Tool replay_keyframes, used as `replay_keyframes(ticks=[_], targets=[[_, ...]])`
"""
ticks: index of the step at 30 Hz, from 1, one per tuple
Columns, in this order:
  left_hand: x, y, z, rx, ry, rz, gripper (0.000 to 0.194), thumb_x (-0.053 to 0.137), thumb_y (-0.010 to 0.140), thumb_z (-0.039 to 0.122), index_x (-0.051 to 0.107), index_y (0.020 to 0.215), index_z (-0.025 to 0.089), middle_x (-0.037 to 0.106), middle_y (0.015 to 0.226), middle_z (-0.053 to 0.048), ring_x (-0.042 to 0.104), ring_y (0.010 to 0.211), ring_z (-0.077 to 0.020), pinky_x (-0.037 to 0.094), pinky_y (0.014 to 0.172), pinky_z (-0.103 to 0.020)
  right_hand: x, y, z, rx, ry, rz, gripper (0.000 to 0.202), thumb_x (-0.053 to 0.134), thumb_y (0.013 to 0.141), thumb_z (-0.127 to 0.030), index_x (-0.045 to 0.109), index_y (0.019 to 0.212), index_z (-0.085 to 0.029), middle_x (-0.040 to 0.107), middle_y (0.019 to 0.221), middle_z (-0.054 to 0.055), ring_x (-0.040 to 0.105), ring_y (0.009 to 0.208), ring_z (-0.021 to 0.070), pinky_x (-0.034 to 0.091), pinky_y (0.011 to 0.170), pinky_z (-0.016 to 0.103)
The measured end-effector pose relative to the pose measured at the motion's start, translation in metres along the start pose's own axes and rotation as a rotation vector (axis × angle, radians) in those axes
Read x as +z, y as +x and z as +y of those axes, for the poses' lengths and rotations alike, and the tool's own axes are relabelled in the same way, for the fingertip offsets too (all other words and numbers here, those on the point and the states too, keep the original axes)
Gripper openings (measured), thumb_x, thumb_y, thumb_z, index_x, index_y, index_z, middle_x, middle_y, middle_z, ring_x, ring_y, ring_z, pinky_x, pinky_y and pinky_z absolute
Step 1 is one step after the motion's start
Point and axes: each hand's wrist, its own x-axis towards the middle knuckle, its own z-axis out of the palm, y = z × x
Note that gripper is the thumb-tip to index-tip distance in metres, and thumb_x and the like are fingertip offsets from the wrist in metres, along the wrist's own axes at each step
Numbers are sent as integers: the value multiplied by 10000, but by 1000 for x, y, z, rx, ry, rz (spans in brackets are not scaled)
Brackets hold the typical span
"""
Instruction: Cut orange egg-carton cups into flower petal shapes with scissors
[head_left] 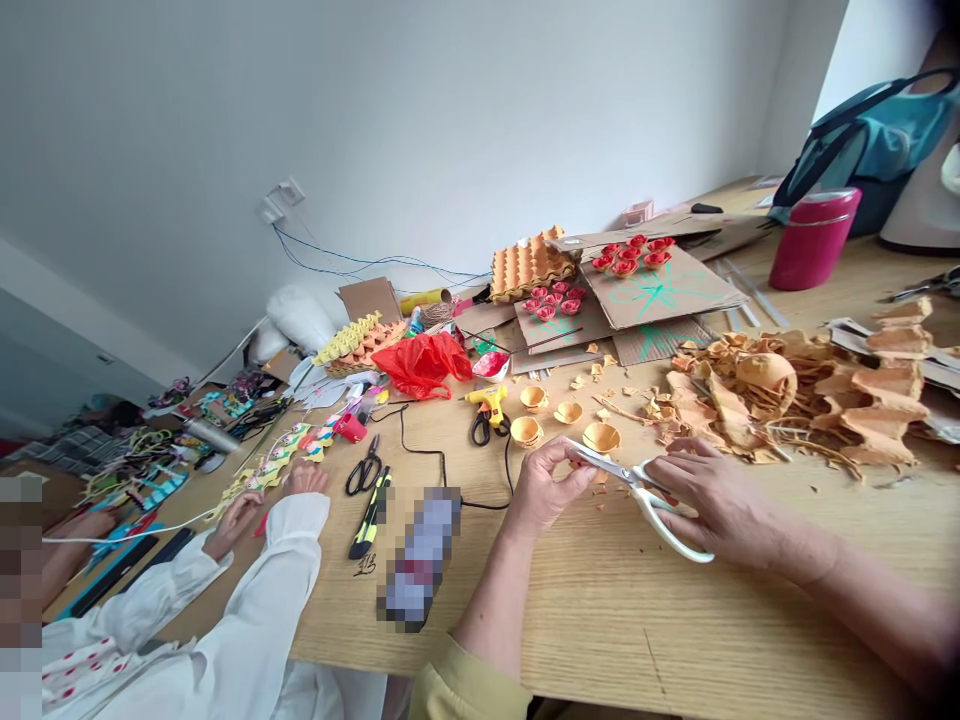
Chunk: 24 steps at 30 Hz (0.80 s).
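My right hand (697, 500) grips white-handled scissors (616, 468), with their blades pointing left toward my other hand. My left hand (546, 488) is closed in a pinch at the blade tips; whatever sits between its fingers is mostly hidden. Just beyond the blades rests an orange egg-carton cup (601, 437), and a stacked-looking cup (527, 432) lies close by. Two smaller cups stand behind them. Torn egg-carton scraps (720, 400) are heaped beyond my right hand.
A yellow glue gun (489, 405), black scissors (365, 470), a utility knife (371, 515) and a blurred-out phone-like object (421, 560) lie left. Red paper flowers (625, 262) sit on cardboard (675, 290). A pink flask (814, 240) stands right. A co-worker's hands (304, 480) work at left.
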Motion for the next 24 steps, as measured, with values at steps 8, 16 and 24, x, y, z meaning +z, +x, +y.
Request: replay_keyframes(ticks=[8, 16, 24], targets=[[4, 1, -3, -189, -222, 6, 226, 764, 747, 360, 727, 816, 148, 665, 799, -34, 566, 766, -135, 443, 773, -275, -2, 5, -3, 242, 164, 62, 247, 487, 951, -366, 575, 770, -222, 618, 650, 33, 547, 618, 194, 390, 641, 323], [13, 0, 2, -315, -337, -28, 355, 852, 639, 377, 659, 807, 130, 622, 761, -16, 528, 694, -100, 416, 668, -232, -8, 7, -6, 465, 566, 139, 208, 643, 843, -435, 614, 885, -233, 678, 837, 29, 617, 787, 220, 485, 709, 324], [21, -5, 3, -403, -343, -192, 453, 873, 614, 360, 529, 830, 158, 529, 738, 36, 483, 662, -80, 387, 638, -224, -3, 14, -17, 483, 918, 108, 187, 694, 816, -369, 607, 908, -231, 652, 877, 16, 611, 853, 211, 492, 796, 324]])
